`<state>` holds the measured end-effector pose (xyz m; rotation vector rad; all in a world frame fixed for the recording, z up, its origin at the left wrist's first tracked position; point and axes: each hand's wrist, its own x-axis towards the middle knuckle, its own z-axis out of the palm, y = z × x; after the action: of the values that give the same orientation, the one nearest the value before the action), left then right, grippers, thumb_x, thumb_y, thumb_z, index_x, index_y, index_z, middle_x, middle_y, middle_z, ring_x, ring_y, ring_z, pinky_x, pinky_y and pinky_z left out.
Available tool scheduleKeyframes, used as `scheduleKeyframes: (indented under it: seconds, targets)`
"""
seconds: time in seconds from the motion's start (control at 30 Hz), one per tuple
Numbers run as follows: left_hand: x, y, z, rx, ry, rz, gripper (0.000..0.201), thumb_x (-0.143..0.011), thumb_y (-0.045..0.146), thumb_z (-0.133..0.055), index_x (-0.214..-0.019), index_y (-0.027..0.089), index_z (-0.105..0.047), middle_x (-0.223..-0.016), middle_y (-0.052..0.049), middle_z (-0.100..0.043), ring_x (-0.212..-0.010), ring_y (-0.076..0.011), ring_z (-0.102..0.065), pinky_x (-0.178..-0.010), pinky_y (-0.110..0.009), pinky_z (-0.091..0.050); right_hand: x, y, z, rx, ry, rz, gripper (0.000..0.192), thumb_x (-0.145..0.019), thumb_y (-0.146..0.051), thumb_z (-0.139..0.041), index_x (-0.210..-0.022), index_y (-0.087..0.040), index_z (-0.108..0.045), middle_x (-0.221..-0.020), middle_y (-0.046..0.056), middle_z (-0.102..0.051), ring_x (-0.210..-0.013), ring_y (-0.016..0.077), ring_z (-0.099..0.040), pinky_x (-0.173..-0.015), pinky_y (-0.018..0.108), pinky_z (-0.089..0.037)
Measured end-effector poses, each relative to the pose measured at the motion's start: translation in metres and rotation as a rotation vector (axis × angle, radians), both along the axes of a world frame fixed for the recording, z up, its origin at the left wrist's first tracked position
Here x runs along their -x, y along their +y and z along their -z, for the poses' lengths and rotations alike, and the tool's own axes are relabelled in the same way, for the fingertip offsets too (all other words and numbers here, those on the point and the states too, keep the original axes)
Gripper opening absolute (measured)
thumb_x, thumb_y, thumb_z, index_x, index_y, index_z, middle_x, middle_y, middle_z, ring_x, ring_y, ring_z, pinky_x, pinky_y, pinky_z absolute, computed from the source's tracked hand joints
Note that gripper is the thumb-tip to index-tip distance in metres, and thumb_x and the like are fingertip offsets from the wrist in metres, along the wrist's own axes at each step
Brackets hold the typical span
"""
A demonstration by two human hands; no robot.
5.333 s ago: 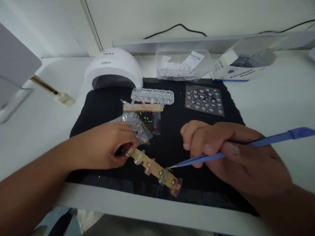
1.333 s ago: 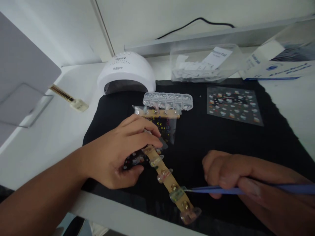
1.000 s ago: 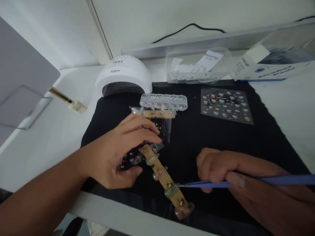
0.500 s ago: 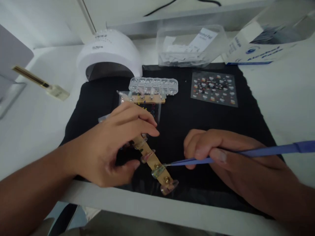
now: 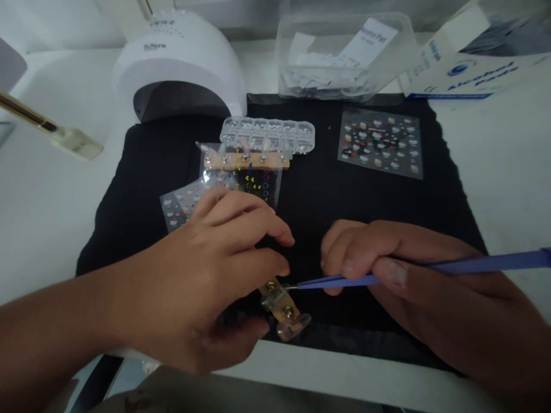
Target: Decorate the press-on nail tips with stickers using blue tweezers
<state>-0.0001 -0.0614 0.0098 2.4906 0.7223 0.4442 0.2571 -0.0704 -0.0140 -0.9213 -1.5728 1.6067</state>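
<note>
On the black cloth mat (image 5: 344,206) near the front edge of the white table (image 5: 508,172), the left hand (image 5: 206,281) arches palm-down over the upper part of a tan wooden strip carrying clear false nail tips (image 5: 282,304), fingers curled and thumb tucked beneath; most of the strip is hidden under it, so whether the fingers pinch the wood cannot be told for sure. Only the strip's lower end shows, angled toward the table edge. The right hand (image 5: 400,275) lies low on its side, thumb and forefinger closed on slim blue tweezers (image 5: 430,271), whose long handle runs off to the right while the points touch a nail tip on the strip. Beyond the left knuckles lie a clear sticker sheet with small coloured hearts (image 5: 258,180) and a second wooden strip of nail tips (image 5: 245,162), just in front of a transparent compartment box (image 5: 267,133). Farther back stand a white domed nail lamp (image 5: 181,63) and a clear plastic tub (image 5: 344,57); another patterned sticker sheet (image 5: 381,143) lies at the mat's right.
</note>
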Motion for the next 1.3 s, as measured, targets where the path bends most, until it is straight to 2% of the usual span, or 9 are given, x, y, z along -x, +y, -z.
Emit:
scheduleKeyframes:
  seconds: [0.17,0.33,0.63,0.87,0.97,1.3]
  targets:
    - [-0.0013,0.0008,0.0016,-0.034,0.024,0.007,0.026,-0.081,0.026,-0.071,-0.106,0.017,-0.068,-0.127,-0.013,-0.064,-0.125,-0.0370,-0.051,-0.100,-0.055,-0.038,0.0018,-0.0021,-0.0036,0.034,-0.034,0.030,0.025,-0.099,-0.028,-0.054,-0.085,-0.032,-0.075,-0.077,-0.001,-0.068,-0.073,0.0171,-0.063,-0.066,0.032,-0.049]
    - [-0.0014,0.0006,0.0031,-0.032,0.010,-0.002,0.030,-0.081,0.028,-0.073,-0.108,0.017,-0.066,-0.127,-0.011,-0.065,-0.126,-0.0357,-0.051,-0.101,-0.053,-0.037,0.0004,-0.0030,-0.0018,0.012,-0.029,0.026,0.025,-0.100,-0.035,-0.055,-0.085,-0.031,-0.074,-0.077,-0.001,-0.067,-0.075,0.0168,-0.062,-0.068,0.032,-0.049]
    - [-0.0013,-0.0014,0.0035,-0.027,0.008,-0.023,0.029,-0.083,0.028,-0.069,-0.110,0.019,-0.064,-0.128,-0.011,-0.066,-0.128,-0.0343,-0.049,-0.102,-0.053,-0.035,0.0052,-0.0040,-0.0034,0.025,-0.017,0.044,0.024,-0.100,-0.035,-0.056,-0.086,-0.033,-0.074,-0.077,-0.002,-0.067,-0.074,0.0172,-0.062,-0.067,0.031,-0.049]
    - [-0.0023,-0.0008,0.0043,-0.033,-0.004,-0.025,0.029,-0.083,0.025,-0.069,-0.110,0.018,-0.064,-0.127,-0.011,-0.066,-0.127,-0.0338,-0.050,-0.103,-0.053,-0.034,0.0019,-0.0015,-0.0026,0.007,-0.040,-0.025,0.023,-0.100,-0.036,-0.056,-0.087,-0.033,-0.074,-0.078,-0.002,-0.067,-0.075,0.0172,-0.062,-0.067,0.032,-0.050]
    - [-0.0017,-0.0005,0.0031,-0.038,0.004,-0.017,0.029,-0.082,0.024,-0.069,-0.110,0.017,-0.064,-0.128,-0.011,-0.066,-0.127,-0.0342,-0.050,-0.102,-0.053,-0.034,0.0040,-0.0024,-0.0038,0.025,-0.037,0.011,0.023,-0.099,-0.034,-0.055,-0.086,-0.033,-0.074,-0.078,-0.001,-0.067,-0.075,0.0174,-0.062,-0.067,0.032,-0.050]
    - [-0.0016,-0.0009,0.0026,-0.034,0.007,-0.014,0.029,-0.082,0.024,-0.069,-0.110,0.018,-0.064,-0.128,-0.011,-0.067,-0.127,-0.0343,-0.050,-0.102,-0.054,-0.035,0.0005,-0.0034,-0.0019,0.009,-0.041,-0.005,0.024,-0.100,-0.037,-0.055,-0.086,-0.034,-0.075,-0.077,-0.002,-0.068,-0.074,0.0169,-0.062,-0.066,0.031,-0.049]
